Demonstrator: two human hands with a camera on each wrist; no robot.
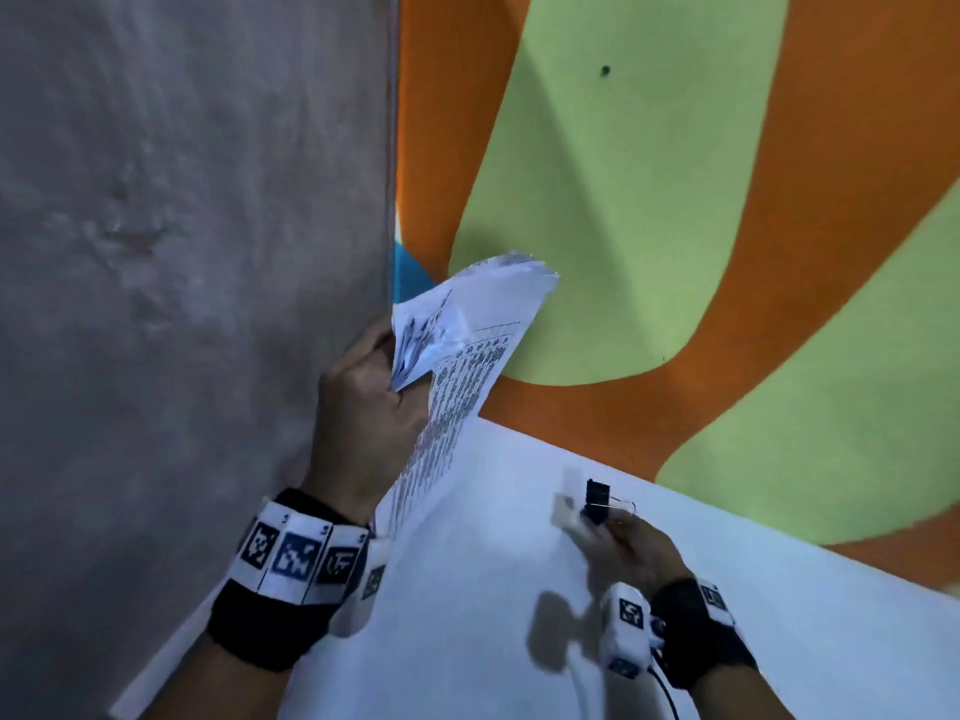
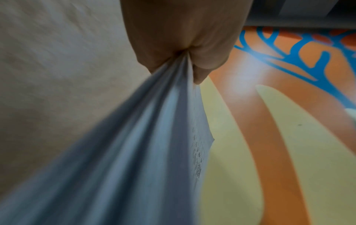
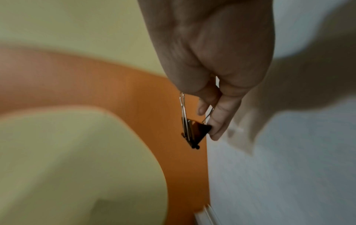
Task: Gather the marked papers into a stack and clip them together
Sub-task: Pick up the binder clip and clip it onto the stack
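Observation:
My left hand [image 1: 374, 407] grips a bunch of printed papers [image 1: 462, 366] held up on edge above the left end of the white table [image 1: 467, 589]; the sheets fan out and bend at the top. In the left wrist view the fingers [image 2: 200, 67] pinch the papers [image 2: 154, 144], which hang blurred toward the camera. My right hand [image 1: 628, 548] holds a black binder clip [image 1: 596, 501] by its wire handles over the table's far edge. In the right wrist view the clip [image 3: 194, 134] hangs from the fingertips [image 3: 217, 126], its jaws closed on nothing.
A small white object [image 1: 566, 506], blurred, lies just left of the clip on the table. A grey wall [image 1: 182, 252] stands at the left. Beyond the table lies an orange and green patterned floor [image 1: 675, 226].

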